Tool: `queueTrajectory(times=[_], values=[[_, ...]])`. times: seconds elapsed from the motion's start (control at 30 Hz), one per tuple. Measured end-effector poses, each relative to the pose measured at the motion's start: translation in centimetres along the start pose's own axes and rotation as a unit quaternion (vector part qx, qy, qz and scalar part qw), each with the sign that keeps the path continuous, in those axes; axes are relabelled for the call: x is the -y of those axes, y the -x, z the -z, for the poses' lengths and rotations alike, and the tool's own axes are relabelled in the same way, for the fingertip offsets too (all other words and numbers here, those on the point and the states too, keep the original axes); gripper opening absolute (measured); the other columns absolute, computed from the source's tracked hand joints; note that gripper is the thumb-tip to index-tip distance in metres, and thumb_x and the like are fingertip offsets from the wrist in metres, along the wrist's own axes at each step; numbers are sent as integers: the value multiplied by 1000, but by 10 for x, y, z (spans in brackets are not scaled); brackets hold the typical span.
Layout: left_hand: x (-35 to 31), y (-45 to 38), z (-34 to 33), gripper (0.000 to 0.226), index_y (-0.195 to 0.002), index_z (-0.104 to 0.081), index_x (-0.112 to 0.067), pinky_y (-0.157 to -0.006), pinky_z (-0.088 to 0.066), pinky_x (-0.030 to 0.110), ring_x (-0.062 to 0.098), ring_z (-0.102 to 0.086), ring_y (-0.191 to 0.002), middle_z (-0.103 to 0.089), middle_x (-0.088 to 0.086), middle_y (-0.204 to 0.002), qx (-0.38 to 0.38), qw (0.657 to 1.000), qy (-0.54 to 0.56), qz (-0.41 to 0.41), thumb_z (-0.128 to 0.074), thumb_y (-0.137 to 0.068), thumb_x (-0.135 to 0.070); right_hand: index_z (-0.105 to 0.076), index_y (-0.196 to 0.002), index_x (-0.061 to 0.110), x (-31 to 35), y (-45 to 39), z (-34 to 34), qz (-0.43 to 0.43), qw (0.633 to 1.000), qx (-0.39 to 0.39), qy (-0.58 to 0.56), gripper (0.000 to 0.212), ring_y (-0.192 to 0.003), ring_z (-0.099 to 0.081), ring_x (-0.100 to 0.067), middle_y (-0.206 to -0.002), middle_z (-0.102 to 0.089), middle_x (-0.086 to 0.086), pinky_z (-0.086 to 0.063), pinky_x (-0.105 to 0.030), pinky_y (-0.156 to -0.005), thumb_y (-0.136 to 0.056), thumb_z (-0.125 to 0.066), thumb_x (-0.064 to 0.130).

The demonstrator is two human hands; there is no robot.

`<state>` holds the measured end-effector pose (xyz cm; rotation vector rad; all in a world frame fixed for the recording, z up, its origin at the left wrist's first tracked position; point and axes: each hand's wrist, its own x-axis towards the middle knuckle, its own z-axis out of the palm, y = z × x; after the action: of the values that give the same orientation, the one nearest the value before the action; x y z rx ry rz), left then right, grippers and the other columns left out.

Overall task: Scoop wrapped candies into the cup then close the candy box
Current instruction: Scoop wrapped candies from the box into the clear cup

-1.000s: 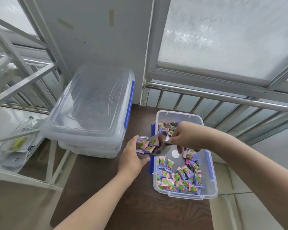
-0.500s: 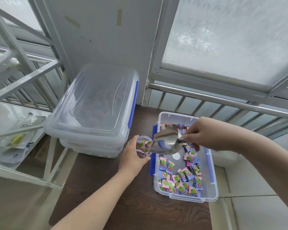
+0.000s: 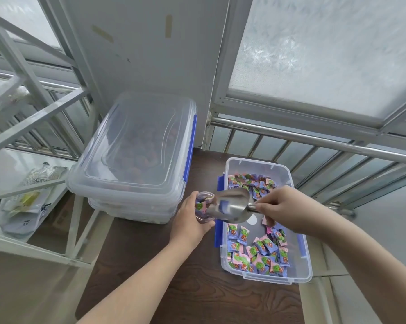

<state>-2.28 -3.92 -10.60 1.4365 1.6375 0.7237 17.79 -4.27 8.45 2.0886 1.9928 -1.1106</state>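
Currently: scoop at cup, candy box open

Left hand (image 3: 189, 224): wrapped around clear cup (image 3: 204, 206), held just left of the box; candies visible inside.
Right hand (image 3: 282, 210): pinching handle of metal scoop (image 3: 230, 205), bowl empty, mouth touching cup rim.
Candy box (image 3: 300, 274): lidless, on dark wooden table (image 3: 173, 288); wrapped candies (image 3: 258, 258) scattered inside.
Lidded stacked containers (image 3: 136, 146): far left of the table.

Shiny metal scoop (image 3: 230, 205), clear plastic candy box (image 3: 300, 253), seemingly wood-grain table (image 3: 197, 295).
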Motion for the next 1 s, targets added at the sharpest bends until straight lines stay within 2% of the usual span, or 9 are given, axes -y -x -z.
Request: queueTrajectory(times=[0.13,0.2,0.33,0.5,0.6,0.7,0.87,0.93,1.0], values=[[0,1,-1,89,-146,-37,-31,-94,-48,22,9,-53,-122,-49,-13,-137,-1,1000,-6,-5,-87,-73,-24,-76,-81,27,0,4,5,12,998,-32,-50,29,-35,-35,-8,-57,-66,0,-31,-16,-37,-98,-53,33],[1,1,-1,88,-143,-38,-33,-96,-50,27,9,-54,-121,-51,-14,-136,-2,1000,-9,-6,-88,-71,-25,-74,-81,27,-1,-1,-9,10,997,-31,-67,28,-39,-36,-11,-57,-65,-1,-32,-19,-39,-99,-52,29],[0,0,0,90,-148,-37,-27,-103,-48,40,14,-51,-126,-49,-9,-141,0,1000,-13,-3,-86,-72,-20,-78,-92,17,-12,-16,-44,-4,998,-21,-65,30,-52,-40,-18,-66,-64,-21,-34,-30,-50,-98,-51,29],[0,0,1,88,-142,-39,-38,-96,-53,40,10,-54,-122,-51,-18,-136,12,1000,-12,-1,-87,-70,-25,-74,-88,16,-27,-14,-53,7,996,-21,-92,33,-52,-40,-17,-61,-56,-4,-33,-29,-48,-100,-48,30],[3,-3,2,80,-130,-43,-45,-89,-55,31,5,-59,-114,-56,-23,-126,21,1000,-16,0,-89,-67,-28,-66,-83,0,-45,-4,-47,-19,975,-36,-217,40,-48,-36,-19,-61,-54,-8,-30,-26,-43,-102,-46,30],[4,-3,2,89,-141,-38,-37,-93,-52,28,8,-54,-122,-52,-16,-135,26,999,-20,-1,-90,-69,-26,-62,-83,3,-69,0,-49,-52,930,-94,-352,37,-42,-40,-13,-53,-58,3,-34,-21,-41,-105,-40,23],[5,-4,2,95,-147,-36,-32,-96,-49,31,14,-51,-127,-49,-9,-142,30,999,-42,6,-90,-69,-27,-55,-111,4,-108,-33,-96,-182,903,-133,-365,25,-58,-51,-17,-77,-63,-6,-44,-30,-54,-105,-35,19],[5,-5,2,96,-147,-35,-32,-97,-49,32,15,-52,-127,-48,-9,-143,35,998,-57,7,-90,-69,-29,-53,-119,1,-117,-42,-112,-222,887,-157,-374,27,-70,-55,-19,-94,-63,-14,-51,-33,-67,-102,-40,17],[4,-7,1,96,-147,-36,-31,-97,-49,32,15,-53,-126,-49,-8,-141,41,997,-64,7,-91,-68,-28,-52,-123,0,-121,-52,-130,-246,871,-172,-389,29,-70,-50,-12,-99,-57,-11,-46,-21,-66,-100,-43,14]])
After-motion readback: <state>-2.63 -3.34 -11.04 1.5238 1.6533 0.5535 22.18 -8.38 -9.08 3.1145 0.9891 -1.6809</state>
